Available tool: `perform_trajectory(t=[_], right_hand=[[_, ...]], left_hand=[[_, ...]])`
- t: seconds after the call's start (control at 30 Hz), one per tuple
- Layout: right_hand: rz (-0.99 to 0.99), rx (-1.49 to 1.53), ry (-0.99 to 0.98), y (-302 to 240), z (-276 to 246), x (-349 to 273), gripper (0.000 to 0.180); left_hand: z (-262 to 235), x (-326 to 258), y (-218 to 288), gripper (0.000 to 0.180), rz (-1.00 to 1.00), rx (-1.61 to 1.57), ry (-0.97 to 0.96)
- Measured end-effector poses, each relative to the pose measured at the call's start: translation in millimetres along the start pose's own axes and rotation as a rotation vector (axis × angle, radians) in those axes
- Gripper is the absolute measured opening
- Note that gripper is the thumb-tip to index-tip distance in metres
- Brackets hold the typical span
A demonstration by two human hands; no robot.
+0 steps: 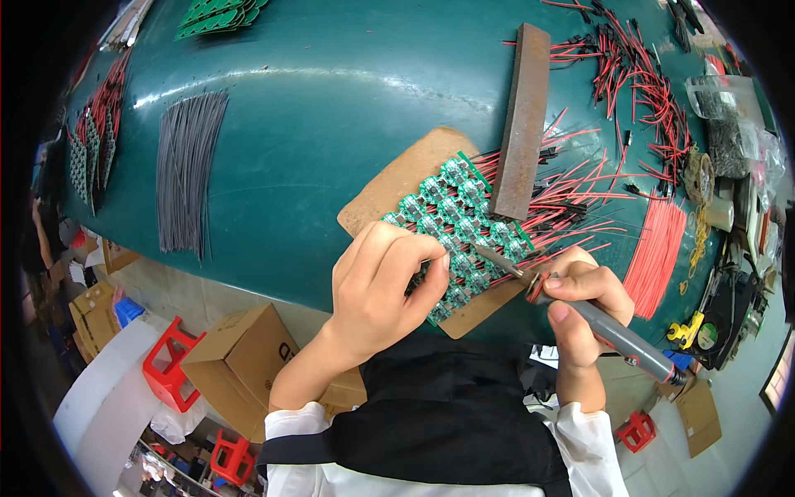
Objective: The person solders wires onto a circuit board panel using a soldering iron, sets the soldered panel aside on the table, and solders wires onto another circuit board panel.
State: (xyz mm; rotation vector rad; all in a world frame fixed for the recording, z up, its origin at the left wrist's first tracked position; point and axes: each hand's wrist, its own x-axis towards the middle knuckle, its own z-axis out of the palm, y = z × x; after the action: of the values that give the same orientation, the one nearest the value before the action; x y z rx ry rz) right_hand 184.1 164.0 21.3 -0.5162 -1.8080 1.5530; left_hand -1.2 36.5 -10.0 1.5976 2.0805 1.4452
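My right hand grips a soldering iron by its grey handle; the metal tip reaches left over a panel of small green circuit boards. Over the panel's near left part, my left hand has thumb and forefinger pinched together. Whatever lies between those fingertips is too small to make out. The panel rests on a brown backing board. Red and black wires fan out from its right side, and a rusty metal bar lies across them. Whether the tip touches a board, I cannot tell.
Dark grey wires lie bundled on the green table, with wired boards farther left. At right are pinkish-red wires and tangled connector leads. Green panels sit far back. Cardboard boxes and red stools stand below.
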Motion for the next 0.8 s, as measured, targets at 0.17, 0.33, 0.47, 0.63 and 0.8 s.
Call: perform_trajectory(t=[0.17,0.33,0.47,0.63,0.8], right_hand=[[0.002,-0.071,-0.057,0,1,9,0.016],[-0.064,-0.132,-0.152,-3,-3,17,0.018],[-0.130,-0.164,-0.150,-4,-5,14,0.019],[-0.064,-0.093,-0.008,-5,-17,14,0.015],[-0.074,-0.141,-0.075,1,-19,19,0.016]], left_hand=[[1,0,-2,0.022,0.001,0.044,-0.020],[1,4,1,0.021,0.031,0.095,-0.072],[-2,8,8,0.020,-0.046,0.041,-0.029],[4,16,9,0.020,0.003,0.021,-0.046],[16,19,4,0.019,0.041,0.050,-0.081]])
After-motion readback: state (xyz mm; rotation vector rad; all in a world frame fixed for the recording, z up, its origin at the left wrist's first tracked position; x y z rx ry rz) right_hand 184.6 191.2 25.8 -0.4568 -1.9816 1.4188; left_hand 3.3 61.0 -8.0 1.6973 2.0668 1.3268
